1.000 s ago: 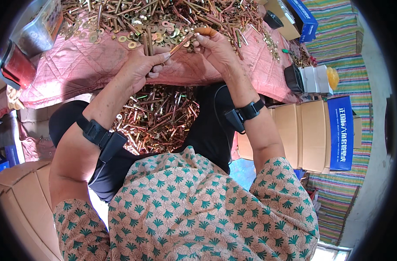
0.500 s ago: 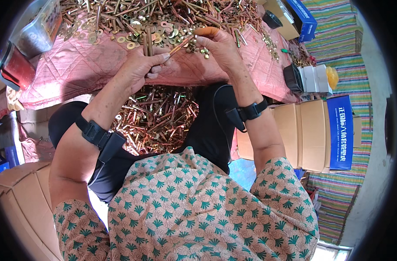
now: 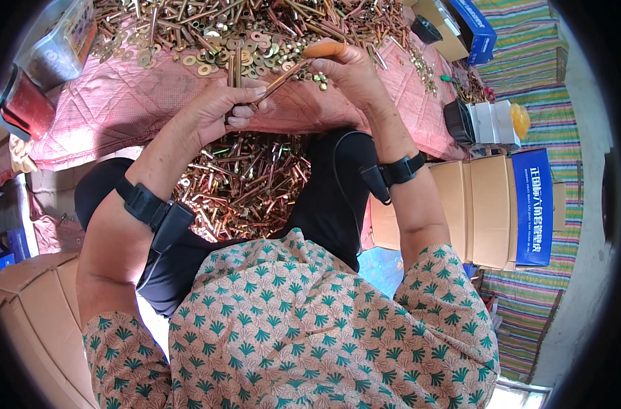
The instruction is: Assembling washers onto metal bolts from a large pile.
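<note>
My left hand is closed, with thumb and fingers pinching the lower end of a slim gold-coloured bolt. A pair of metal sleeves stands upright from the same hand. My right hand pinches the bolt's upper end; an orange finger cot covers one fingertip. Whether a small nut sits between the right fingertips is hidden. Just beyond both hands lie loose washers and small nuts on the pink quilted cloth.
A heap of bolts and sleeves covers the far cloth. More bolts fill the space between my legs. At left stand a clear plastic bin and a red container. Cardboard boxes and a black tray are at right.
My right hand and forearm have shifted slightly right. More of the bolt's length shows between the two hands, and the sleeves in my left hand have tilted a little.
</note>
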A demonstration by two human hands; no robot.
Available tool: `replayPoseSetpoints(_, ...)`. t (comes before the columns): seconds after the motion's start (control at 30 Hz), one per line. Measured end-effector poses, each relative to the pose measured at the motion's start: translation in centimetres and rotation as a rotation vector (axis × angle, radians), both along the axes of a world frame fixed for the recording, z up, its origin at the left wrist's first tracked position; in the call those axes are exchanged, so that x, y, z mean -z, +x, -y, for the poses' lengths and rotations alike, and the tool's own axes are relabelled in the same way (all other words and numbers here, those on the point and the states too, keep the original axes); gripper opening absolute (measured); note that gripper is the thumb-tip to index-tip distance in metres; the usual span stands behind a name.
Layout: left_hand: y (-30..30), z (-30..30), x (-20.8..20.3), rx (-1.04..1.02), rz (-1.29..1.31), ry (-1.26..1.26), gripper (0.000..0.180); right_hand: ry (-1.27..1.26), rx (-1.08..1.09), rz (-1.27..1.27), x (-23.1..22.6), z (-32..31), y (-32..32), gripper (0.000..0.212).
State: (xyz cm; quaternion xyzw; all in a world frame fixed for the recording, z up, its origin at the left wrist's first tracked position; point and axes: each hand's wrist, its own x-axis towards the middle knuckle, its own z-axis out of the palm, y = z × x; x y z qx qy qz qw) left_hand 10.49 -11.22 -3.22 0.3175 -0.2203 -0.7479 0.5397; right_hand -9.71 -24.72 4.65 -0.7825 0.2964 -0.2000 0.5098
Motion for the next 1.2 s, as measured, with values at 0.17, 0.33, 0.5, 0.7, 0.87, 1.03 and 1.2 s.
replayPoseSetpoints(0.17, 0.1, 0.4, 0.0, 0.034, -0.049, 0.002, 0.017, 0.225, -0.044, 0.182, 1.6, 1.8, -0.5, 0.020)
replayPoseSetpoints(0.33, 0.3, -0.1, -0.6, 0.058, -0.104, 0.011, 0.017, 0.000, -0.017, 0.058, -0.4, 0.0, -0.1, 0.018)
replayPoseSetpoints(0.5, -0.1, 0.0, 0.3, 0.034, -0.013, -0.022, 0.025, 0.015, -0.047, 0.013, -0.6, 0.1, -0.2, 0.017)
replayPoseSetpoints(0.7, -0.3, -0.1, 0.7, 0.001, 0.042, -0.104, 0.021, -0.016, -0.092, 0.148, 0.7, 0.7, -0.1, 0.014)
replayPoseSetpoints(0.87, -0.4, 0.1, 0.6, -0.036, 0.087, -0.147, 0.021, 0.137, -0.033, 0.121, 0.9, 1.2, -0.2, 0.015)
replayPoseSetpoints(1.03, -0.4, -0.2, 0.5, -0.022, 0.086, -0.123, 0.022, 0.086, -0.022, 0.113, 0.1, 0.3, 0.0, 0.017)
replayPoseSetpoints(1.2, -0.3, -0.2, 0.6, 0.012, 0.077, -0.121, 0.021, 0.046, -0.051, 0.090, -0.4, 0.3, 0.0, 0.020)
